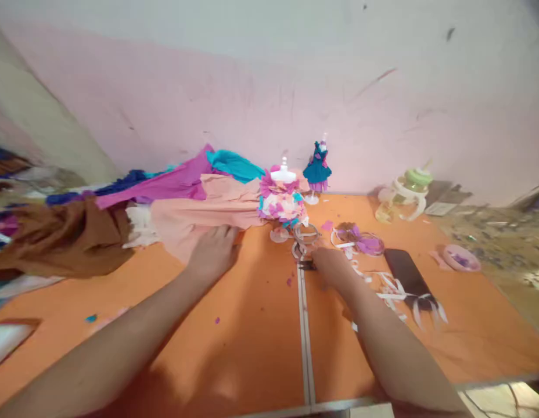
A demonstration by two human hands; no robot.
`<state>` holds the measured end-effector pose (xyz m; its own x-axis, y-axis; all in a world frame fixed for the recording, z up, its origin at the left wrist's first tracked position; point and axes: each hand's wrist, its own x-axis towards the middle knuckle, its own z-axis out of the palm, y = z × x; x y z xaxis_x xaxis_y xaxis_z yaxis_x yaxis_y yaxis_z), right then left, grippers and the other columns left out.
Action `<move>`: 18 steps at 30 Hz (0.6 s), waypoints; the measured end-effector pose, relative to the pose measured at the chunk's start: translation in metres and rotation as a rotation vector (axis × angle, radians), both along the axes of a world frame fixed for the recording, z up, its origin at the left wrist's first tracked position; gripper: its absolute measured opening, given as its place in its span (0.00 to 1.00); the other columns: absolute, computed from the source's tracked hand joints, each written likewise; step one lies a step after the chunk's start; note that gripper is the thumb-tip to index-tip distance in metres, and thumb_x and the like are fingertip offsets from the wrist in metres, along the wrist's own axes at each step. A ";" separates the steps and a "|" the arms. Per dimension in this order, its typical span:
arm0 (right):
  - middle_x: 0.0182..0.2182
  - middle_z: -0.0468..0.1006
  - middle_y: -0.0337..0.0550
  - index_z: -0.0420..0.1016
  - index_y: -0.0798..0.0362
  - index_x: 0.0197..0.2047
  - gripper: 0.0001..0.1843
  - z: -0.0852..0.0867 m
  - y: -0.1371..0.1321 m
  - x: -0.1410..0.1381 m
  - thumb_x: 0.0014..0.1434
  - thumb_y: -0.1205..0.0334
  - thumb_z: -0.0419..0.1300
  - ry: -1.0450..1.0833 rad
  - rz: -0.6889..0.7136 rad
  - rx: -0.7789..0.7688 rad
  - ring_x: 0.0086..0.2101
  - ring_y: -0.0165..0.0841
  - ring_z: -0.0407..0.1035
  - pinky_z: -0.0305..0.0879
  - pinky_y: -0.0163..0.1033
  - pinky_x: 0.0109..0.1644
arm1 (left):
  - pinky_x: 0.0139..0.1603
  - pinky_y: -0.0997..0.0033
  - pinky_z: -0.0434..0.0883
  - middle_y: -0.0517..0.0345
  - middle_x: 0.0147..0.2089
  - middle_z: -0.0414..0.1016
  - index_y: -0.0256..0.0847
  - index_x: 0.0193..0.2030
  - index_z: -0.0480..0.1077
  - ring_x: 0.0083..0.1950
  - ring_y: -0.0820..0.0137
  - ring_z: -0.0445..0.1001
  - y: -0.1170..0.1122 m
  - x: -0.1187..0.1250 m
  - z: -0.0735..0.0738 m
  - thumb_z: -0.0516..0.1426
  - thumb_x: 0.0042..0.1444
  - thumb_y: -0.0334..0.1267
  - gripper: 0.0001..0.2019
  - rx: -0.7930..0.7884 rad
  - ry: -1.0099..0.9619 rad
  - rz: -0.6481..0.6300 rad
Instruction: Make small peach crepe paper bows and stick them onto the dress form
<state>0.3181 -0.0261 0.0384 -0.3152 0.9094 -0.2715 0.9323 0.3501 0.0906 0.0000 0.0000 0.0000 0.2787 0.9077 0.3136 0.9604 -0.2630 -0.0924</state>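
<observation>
My left hand (214,251) lies flat with fingers spread on the edge of a peach cloth (208,212) on the orange table (234,337). My right hand (333,268) rests by the table's centre seam, fingers curled over small scissors (303,251); motion blur hides whether it grips them. Just beyond stands a small mannequin (283,200) dressed in pink, white and teal petals, and behind it a second mannequin (317,168) in a teal dress.
A heap of cloths, brown (60,238), magenta (165,183) and teal (234,164), fills the left. A black phone (406,270), white ribbon scraps (391,290), a purple dish (461,258) and a green-lidded bottle (404,197) lie right. A pink wall stands behind.
</observation>
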 end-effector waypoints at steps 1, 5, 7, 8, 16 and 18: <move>0.34 0.81 0.52 0.79 0.56 0.38 0.23 0.002 0.001 0.001 0.32 0.67 0.72 -0.007 0.013 -0.019 0.34 0.47 0.76 0.68 0.41 0.34 | 0.54 0.56 0.59 0.41 0.53 0.70 0.37 0.57 0.65 0.54 0.52 0.66 -0.001 -0.015 -0.004 0.50 0.61 0.43 0.20 0.001 -0.003 0.065; 0.33 0.80 0.47 0.80 0.50 0.40 0.12 0.009 0.003 0.003 0.50 0.61 0.64 0.013 0.053 -0.011 0.35 0.41 0.75 0.66 0.38 0.35 | 0.50 0.56 0.60 0.43 0.51 0.73 0.39 0.55 0.67 0.51 0.53 0.68 -0.002 -0.063 -0.011 0.49 0.62 0.44 0.18 -0.018 -0.009 0.189; 0.35 0.79 0.47 0.79 0.46 0.43 0.12 0.011 0.004 0.000 0.60 0.59 0.55 0.066 0.074 0.053 0.38 0.39 0.74 0.64 0.37 0.37 | 0.49 0.57 0.59 0.45 0.48 0.75 0.39 0.52 0.69 0.50 0.54 0.68 -0.001 -0.077 -0.008 0.47 0.64 0.43 0.17 -0.012 0.002 0.181; 0.37 0.79 0.46 0.78 0.45 0.45 0.14 0.010 0.004 -0.003 0.63 0.59 0.52 0.123 0.101 0.101 0.40 0.38 0.72 0.63 0.37 0.38 | 0.49 0.56 0.59 0.45 0.47 0.75 0.38 0.51 0.70 0.50 0.53 0.68 -0.001 -0.081 -0.006 0.46 0.64 0.43 0.17 -0.002 0.005 0.173; 0.31 0.75 0.46 0.75 0.51 0.44 0.14 -0.037 0.003 -0.026 0.65 0.64 0.48 0.368 0.469 0.409 0.38 0.36 0.66 0.58 0.40 0.44 | 0.57 0.60 0.59 0.47 0.53 0.73 0.41 0.60 0.66 0.55 0.57 0.67 -0.021 -0.091 0.014 0.50 0.63 0.49 0.23 0.248 -0.152 0.067; 0.33 0.76 0.45 0.73 0.50 0.48 0.13 -0.049 0.004 -0.029 0.64 0.62 0.52 0.329 0.510 0.366 0.36 0.34 0.67 0.57 0.38 0.41 | 0.62 0.57 0.56 0.44 0.62 0.65 0.36 0.66 0.60 0.62 0.55 0.61 -0.020 -0.095 0.023 0.49 0.64 0.47 0.27 0.362 -0.234 0.159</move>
